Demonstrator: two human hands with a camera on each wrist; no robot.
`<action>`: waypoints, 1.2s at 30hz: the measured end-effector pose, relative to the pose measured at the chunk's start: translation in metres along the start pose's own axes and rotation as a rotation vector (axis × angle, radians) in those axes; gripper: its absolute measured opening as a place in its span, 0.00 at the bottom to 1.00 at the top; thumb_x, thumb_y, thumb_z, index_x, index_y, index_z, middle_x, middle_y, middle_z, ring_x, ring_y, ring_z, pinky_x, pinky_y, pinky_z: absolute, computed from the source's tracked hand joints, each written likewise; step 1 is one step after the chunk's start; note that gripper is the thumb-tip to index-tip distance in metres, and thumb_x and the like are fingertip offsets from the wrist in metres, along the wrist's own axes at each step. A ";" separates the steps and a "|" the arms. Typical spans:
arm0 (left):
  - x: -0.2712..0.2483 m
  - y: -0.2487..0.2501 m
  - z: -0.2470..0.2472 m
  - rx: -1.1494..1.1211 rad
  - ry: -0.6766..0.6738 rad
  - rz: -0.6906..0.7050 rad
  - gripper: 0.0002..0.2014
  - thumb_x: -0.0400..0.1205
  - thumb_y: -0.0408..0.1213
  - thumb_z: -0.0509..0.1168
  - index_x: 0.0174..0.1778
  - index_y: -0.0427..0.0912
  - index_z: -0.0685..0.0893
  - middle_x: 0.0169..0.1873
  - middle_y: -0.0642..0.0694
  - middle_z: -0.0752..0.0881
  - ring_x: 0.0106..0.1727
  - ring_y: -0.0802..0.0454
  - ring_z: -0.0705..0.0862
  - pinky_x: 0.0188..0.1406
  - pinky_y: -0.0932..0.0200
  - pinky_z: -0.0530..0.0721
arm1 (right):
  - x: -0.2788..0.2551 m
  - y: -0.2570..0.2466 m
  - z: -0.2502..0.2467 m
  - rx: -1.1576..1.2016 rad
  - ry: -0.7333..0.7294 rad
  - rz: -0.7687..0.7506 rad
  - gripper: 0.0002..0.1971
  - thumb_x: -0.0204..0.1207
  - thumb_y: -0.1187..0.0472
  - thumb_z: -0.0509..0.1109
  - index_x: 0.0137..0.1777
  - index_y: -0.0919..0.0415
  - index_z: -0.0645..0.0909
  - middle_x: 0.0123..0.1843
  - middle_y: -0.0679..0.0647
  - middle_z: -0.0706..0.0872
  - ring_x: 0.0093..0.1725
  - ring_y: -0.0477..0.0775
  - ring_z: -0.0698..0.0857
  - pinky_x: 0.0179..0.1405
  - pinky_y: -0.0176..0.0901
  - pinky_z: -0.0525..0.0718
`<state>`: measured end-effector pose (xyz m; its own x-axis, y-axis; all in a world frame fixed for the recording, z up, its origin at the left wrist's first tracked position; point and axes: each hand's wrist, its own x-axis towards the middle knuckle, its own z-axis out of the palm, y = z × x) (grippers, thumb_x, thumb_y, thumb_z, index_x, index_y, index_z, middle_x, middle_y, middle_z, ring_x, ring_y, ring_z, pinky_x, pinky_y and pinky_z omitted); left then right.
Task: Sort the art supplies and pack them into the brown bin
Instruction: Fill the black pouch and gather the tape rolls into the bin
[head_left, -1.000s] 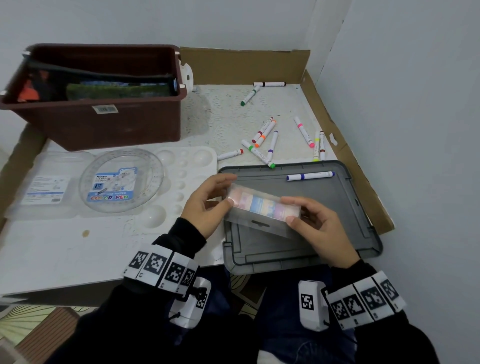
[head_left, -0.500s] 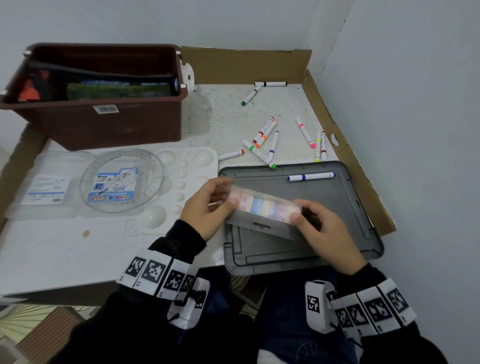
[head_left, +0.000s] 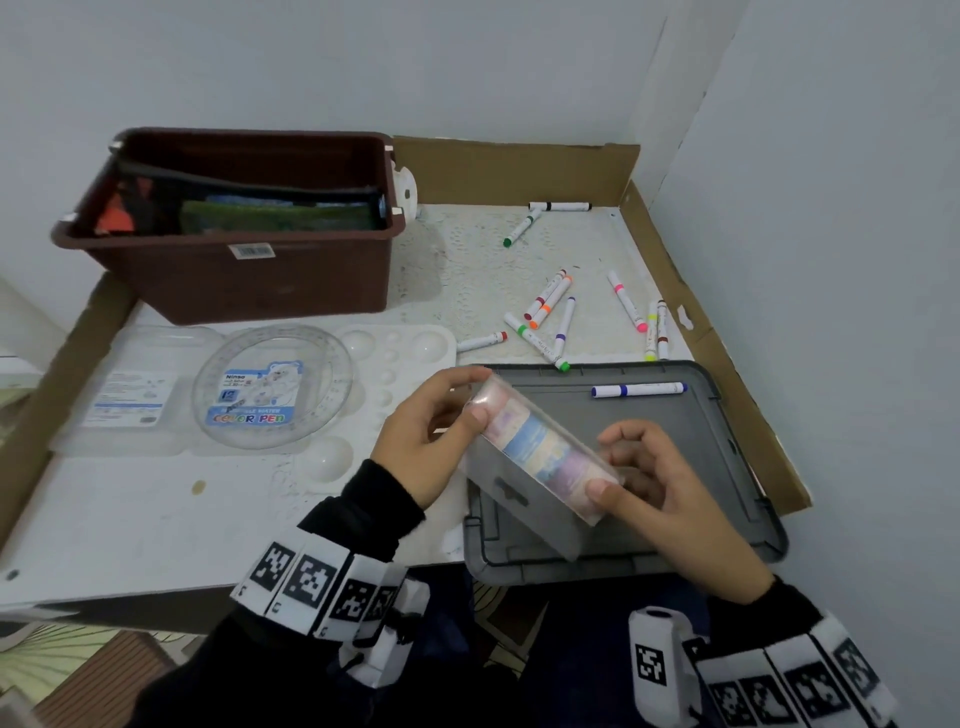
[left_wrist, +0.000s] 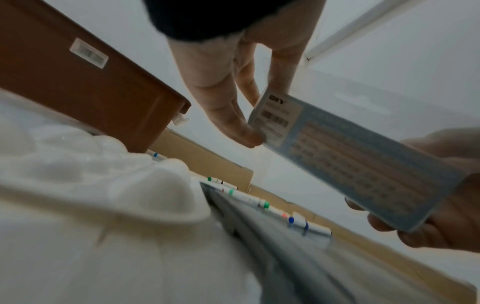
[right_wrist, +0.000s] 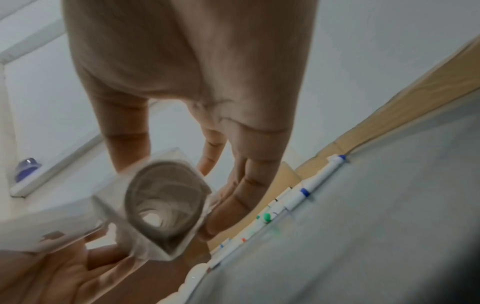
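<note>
Since half a second ago the clear plastic pack of pastel tape rolls has swung from nearly level to a steeper slant, its left end now raised and farther off, its right end lower and nearer; both hands have kept their hold.

Nearest: right hand, thumb and curled fingers pinching the low end of the pack. Right wrist view shows that end face-on, hollow cores of the rolls visible through it. Left hand pinches the upper end between thumb and fingertips. Left wrist view shows a printed backing card with barcode on the pack's underside. Pack held in the air above the near-left part of a grey plastic lid, which lies flat at the near edge of the white work surface.

On the lid's far side: one blue-capped white marker, lying flat.

Left of the lid: white paint palette with round wells; on it a round clear case labelled COLOR PEN.

Beyond the lid: loose white markers with coloured caps, scattered, two more farther back near a brown cardboard wall.

Far left: brown plastic bin, upright, dark items inside; contents not clear.
</note>
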<state>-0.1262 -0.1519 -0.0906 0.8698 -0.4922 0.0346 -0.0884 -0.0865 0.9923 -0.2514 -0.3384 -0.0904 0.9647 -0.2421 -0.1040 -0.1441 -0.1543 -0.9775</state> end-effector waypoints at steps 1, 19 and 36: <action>0.001 0.005 -0.003 -0.037 0.015 0.021 0.12 0.81 0.29 0.62 0.55 0.50 0.81 0.49 0.40 0.86 0.49 0.46 0.84 0.59 0.46 0.82 | 0.001 -0.007 0.002 0.025 -0.036 0.002 0.19 0.70 0.67 0.72 0.61 0.56 0.73 0.47 0.59 0.81 0.42 0.51 0.84 0.44 0.41 0.83; 0.086 0.052 -0.196 0.407 0.463 0.171 0.09 0.81 0.27 0.61 0.53 0.42 0.81 0.47 0.51 0.83 0.48 0.59 0.82 0.52 0.69 0.76 | 0.142 -0.116 0.090 0.050 -0.258 -0.054 0.20 0.78 0.63 0.66 0.68 0.46 0.72 0.42 0.63 0.85 0.34 0.52 0.84 0.34 0.48 0.86; 0.157 0.008 -0.281 1.450 -0.019 -0.270 0.21 0.86 0.45 0.43 0.66 0.55 0.79 0.73 0.57 0.72 0.81 0.53 0.51 0.75 0.42 0.32 | 0.282 -0.175 0.215 0.352 -0.216 0.137 0.15 0.81 0.57 0.64 0.65 0.57 0.69 0.61 0.59 0.77 0.49 0.57 0.84 0.32 0.46 0.88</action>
<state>0.1459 0.0140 -0.0442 0.9332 -0.3306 -0.1406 -0.3360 -0.9417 -0.0157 0.0934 -0.1739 0.0122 0.9713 -0.0260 -0.2366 -0.2260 0.2105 -0.9511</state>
